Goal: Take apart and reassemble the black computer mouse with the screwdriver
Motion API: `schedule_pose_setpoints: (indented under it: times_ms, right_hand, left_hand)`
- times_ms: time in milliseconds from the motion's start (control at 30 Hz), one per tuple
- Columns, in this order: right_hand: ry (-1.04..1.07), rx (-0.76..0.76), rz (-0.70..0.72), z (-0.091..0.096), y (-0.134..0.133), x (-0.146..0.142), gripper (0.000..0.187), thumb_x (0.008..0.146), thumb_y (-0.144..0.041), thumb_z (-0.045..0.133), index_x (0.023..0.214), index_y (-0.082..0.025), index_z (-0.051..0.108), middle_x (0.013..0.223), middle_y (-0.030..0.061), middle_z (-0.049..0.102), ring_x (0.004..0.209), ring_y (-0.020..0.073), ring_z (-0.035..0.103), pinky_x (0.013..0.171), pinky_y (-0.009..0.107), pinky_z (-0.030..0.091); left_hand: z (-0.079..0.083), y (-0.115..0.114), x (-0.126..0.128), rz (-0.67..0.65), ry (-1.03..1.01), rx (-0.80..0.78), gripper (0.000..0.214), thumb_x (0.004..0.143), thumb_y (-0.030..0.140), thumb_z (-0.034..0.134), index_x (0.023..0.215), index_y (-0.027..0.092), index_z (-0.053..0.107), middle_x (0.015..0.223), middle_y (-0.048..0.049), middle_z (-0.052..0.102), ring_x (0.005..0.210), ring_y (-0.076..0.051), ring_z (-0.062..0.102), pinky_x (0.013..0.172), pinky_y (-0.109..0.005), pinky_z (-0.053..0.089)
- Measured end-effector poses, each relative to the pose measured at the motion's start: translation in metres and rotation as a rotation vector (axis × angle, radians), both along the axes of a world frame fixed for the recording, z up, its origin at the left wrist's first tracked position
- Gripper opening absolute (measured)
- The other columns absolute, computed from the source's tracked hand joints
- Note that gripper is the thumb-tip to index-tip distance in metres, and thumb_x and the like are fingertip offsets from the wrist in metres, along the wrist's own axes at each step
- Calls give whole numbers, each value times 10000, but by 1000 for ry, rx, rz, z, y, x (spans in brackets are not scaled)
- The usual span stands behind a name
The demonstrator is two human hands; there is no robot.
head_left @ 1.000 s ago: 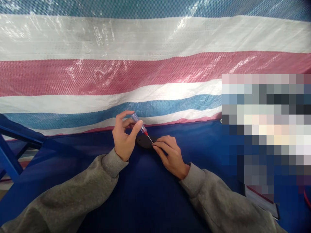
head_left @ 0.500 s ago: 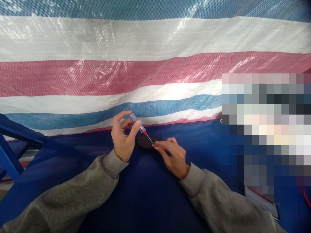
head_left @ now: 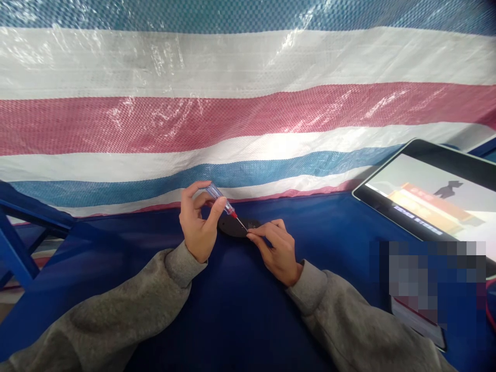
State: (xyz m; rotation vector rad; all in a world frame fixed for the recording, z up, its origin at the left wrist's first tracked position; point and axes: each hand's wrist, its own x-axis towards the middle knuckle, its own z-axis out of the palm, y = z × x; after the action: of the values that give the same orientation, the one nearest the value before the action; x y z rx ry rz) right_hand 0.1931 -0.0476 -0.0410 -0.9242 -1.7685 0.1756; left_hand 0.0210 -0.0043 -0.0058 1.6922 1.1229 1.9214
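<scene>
My left hand (head_left: 199, 222) grips a screwdriver (head_left: 220, 199) by its clear handle with a red collar. The shaft slants down to the right over a dark oval device (head_left: 232, 227), which lies flat on the blue surface with small pale print on it. At the screwdriver's tip, the thumb and forefinger of my right hand (head_left: 275, 248) are pinched together. Whatever sits between those fingertips is too small to make out. My right fingers hide the device's right end.
A tablet (head_left: 375, 199) with a lit screen leans at the right. Below it lies a phone-like flat object (head_left: 418, 323), partly pixelated. A striped plastic sheet (head_left: 174, 124) hangs behind the blue table (head_left: 232, 320). A blue metal frame (head_left: 19, 243) stands at the left.
The screwdriver and my left hand have shifted slightly right and down. My right hand has barely moved, while more of the device's printed face shows. The tablet is now visible where pixelation covered it.
</scene>
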Motion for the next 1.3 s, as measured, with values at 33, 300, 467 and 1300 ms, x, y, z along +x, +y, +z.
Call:
schedule_pose_setpoints:
  times_ms: [33,300,467,1300]
  right_hand:
    - [-1,3,-3,0,0,0,90,920,-203,633,844,-213,680,726,-9,724,606,138,625,676,343,422]
    - [-13,-2,-4,-1,0,0,140,923,-230,634,787,-206,654,675,-14,697,573,131,585,661,337,403]
    - [-18,-14,-12,0,0,-1,154,929,-238,622,780,-212,652,664,-20,692,568,130,585,668,341,401]
    - [-390,-279,26,-9,5,1,465,908,-296,607,1362,-241,516,1323,133,545,1220,295,510,1003,496,421]
  left_hand:
    - [0,0,0,1,-3,2,371,833,273,698,1154,213,522,744,37,644,639,-122,644,695,-309,532]
    - [-3,-3,2,-27,-42,-27,375,827,258,705,1158,223,530,754,28,646,652,-141,661,688,-321,543]
    - [-3,-3,2,-28,-35,-26,377,823,264,709,1150,220,528,762,27,641,653,-138,662,691,-320,546]
    - [25,15,-27,173,461,365,408,840,191,675,1226,238,552,1018,-51,653,799,-175,665,761,-374,565]
